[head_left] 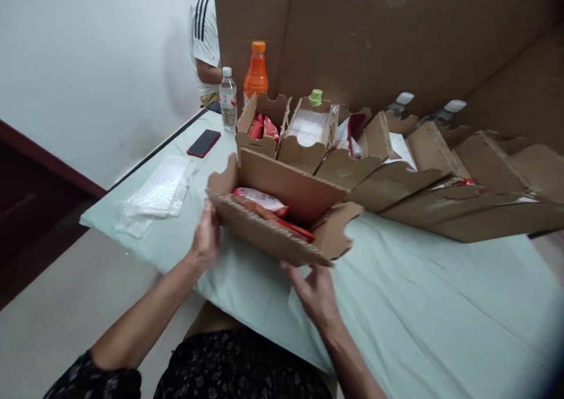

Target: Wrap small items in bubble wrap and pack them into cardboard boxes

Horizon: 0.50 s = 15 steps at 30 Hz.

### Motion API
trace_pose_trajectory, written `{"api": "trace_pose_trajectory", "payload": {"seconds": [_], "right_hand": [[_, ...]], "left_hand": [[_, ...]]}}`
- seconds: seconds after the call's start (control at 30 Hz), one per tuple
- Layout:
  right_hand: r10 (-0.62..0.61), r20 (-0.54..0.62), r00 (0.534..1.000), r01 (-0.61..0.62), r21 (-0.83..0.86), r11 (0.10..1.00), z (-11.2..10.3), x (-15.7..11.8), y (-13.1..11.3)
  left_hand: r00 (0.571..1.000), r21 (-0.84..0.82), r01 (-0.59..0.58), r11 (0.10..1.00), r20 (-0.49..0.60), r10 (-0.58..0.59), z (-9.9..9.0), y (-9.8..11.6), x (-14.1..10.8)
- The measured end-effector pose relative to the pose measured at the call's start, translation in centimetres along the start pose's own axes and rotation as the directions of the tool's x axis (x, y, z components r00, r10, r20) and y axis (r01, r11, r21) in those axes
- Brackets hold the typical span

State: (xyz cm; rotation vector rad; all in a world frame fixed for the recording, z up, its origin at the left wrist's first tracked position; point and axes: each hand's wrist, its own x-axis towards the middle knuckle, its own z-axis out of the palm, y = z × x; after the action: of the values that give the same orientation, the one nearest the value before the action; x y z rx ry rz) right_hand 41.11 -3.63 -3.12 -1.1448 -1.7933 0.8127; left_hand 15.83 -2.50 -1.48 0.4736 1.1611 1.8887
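Note:
Between my two hands is an open-topped cardboard box (264, 228), tilted toward me above the table. My left hand (206, 234) grips its left end, with the fingers partly hidden behind the cardboard. Under the near right corner, my right hand (315, 290) supports the box, its fingertips out of sight beneath it. Inside lie a red-and-white packet (259, 200) and an orange-red packet (282, 221). Right behind the box stands a row of similar cardboard boxes (299, 152) holding packets and bubble wrap.
Bubble wrap (154, 193) and a phone (204, 143) lie on the green-covered table (418, 305). A water bottle (228, 102) and an orange drink bottle (256, 73) stand at the back left. Large cardboard panels (352, 34) rise behind; a person (206, 40) is partly visible beyond.

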Motion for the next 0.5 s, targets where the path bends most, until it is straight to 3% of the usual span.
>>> {"api": "trace_pose_trajectory", "payload": {"seconds": [0.1,0.17,0.27,0.33,0.4,0.43,0.5], "right_hand": [[0.104,-0.102,0.989,-0.109,-0.041,0.993,-4.4,2.6,1.8],[0.168,-0.17,0.971,-0.176,-0.03,0.984,-6.7,3.8,3.0],[0.259,-0.252,0.932,-0.265,0.013,0.964,-8.2,3.8,4.7],[0.315,-0.248,0.916,-0.312,0.049,0.949,-8.0,2.8,5.8],[0.348,-0.235,0.908,-0.342,0.065,0.937,-7.3,1.5,6.8],[0.356,-0.243,0.902,-0.353,0.059,0.934,-7.0,0.9,7.2],[0.364,-0.28,0.888,-0.375,0.016,0.927,-6.4,0.2,7.6]], "left_hand": [[0.995,0.018,0.021,1.0,0.093,-0.022,4.8,-2.7,0.2],[0.971,0.104,0.017,0.994,0.235,-0.041,7.5,-4.0,0.5],[0.888,0.363,-0.094,0.927,0.452,-0.087,8.4,-4.3,0.9],[0.866,0.565,-0.298,0.77,0.499,-0.032,6.2,-3.2,1.1],[0.86,0.726,-0.479,0.493,0.502,0.095,2.2,-1.2,1.6],[0.857,0.786,-0.513,0.346,0.487,0.166,-0.2,0.1,2.0],[0.875,0.899,-0.432,0.08,0.396,0.279,-5.0,3.0,3.1]]}}
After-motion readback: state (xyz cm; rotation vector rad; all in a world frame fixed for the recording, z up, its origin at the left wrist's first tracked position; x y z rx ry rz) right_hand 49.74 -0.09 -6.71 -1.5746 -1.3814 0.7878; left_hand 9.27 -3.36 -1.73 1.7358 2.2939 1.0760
